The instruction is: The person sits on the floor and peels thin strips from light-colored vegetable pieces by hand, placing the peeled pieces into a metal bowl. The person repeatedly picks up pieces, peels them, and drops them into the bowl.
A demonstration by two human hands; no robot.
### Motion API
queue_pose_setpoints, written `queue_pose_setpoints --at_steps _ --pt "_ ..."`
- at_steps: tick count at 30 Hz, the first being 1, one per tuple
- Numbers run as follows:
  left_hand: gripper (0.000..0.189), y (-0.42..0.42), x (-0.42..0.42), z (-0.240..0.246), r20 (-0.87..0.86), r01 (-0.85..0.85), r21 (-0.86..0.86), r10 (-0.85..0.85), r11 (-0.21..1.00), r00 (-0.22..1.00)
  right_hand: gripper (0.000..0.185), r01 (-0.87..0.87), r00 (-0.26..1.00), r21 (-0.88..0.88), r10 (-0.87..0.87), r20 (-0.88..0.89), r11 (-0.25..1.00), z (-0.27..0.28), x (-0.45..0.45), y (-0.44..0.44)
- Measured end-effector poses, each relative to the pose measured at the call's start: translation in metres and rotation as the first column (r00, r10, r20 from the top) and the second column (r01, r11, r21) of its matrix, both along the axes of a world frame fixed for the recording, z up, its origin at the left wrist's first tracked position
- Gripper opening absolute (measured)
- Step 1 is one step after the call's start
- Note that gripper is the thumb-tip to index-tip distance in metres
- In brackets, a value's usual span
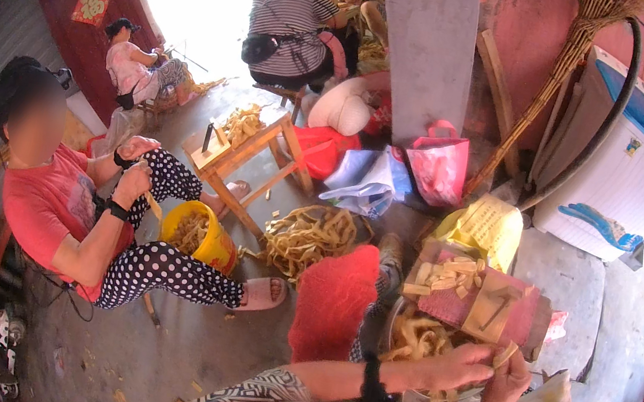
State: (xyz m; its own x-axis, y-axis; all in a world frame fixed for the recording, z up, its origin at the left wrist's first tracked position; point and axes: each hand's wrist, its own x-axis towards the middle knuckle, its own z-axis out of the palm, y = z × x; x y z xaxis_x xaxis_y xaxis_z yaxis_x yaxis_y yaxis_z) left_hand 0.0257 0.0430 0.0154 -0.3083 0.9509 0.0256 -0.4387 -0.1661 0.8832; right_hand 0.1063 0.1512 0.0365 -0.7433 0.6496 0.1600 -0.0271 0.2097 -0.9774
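My right hand (510, 381) holds a small pale folded strip (504, 354) upright between thumb and fingers. My left hand (461, 367) meets it from the left, its fingers bent near the strip's lower end; their grip is hidden. Just beyond is a low bench with a red top (445, 306). On it lie small folded pale pieces (453, 275) in a pile and a wooden block (486, 305) with a dark metal part. Below my left forearm, a round basin (391, 334) holds loose curled strips (420, 340), partly hidden by my arm.
At left a co-worker (51, 194) sits handling a strip beside a yellow bucket (211, 246). A heap of strips (316, 235) lies on the floor near a wooden stool (240, 155). Bags, a pillar (425, 58), a broom (536, 103) and a washing machine (621, 168) stand beyond. More people sit farther back.
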Motion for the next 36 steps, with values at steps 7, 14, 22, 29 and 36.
queue_pose_setpoints --at_steps 7,14,22,29,36 --pt "0.026 -0.006 -0.002 0.002 -0.067 -0.067 -0.107 0.06 0.992 0.996 0.014 0.054 0.985 0.517 -0.131 0.115 0.855 0.014 0.006 -0.01" --pt "0.035 -0.026 -0.004 -0.005 -0.996 -0.39 0.051 0.076 0.919 0.051 0.033 -0.119 0.965 -0.392 0.199 0.169 0.912 -0.035 0.019 -0.01" --pt "0.038 -0.02 0.006 -0.02 -0.794 -0.359 0.026 0.237 0.933 0.559 0.024 -0.247 0.962 -0.793 0.239 -0.131 0.557 -0.073 0.016 -0.006" --pt "0.023 0.01 -0.006 -0.037 -0.778 -0.562 -0.227 0.199 0.795 0.596 0.011 0.141 0.987 0.349 -0.161 0.029 0.927 -0.055 0.003 -0.007" --pt "0.026 -0.022 0.038 -0.037 -0.044 -0.181 -0.562 0.19 0.807 0.981 0.007 0.273 0.956 0.232 -0.291 0.044 0.934 -0.083 -0.008 0.016"
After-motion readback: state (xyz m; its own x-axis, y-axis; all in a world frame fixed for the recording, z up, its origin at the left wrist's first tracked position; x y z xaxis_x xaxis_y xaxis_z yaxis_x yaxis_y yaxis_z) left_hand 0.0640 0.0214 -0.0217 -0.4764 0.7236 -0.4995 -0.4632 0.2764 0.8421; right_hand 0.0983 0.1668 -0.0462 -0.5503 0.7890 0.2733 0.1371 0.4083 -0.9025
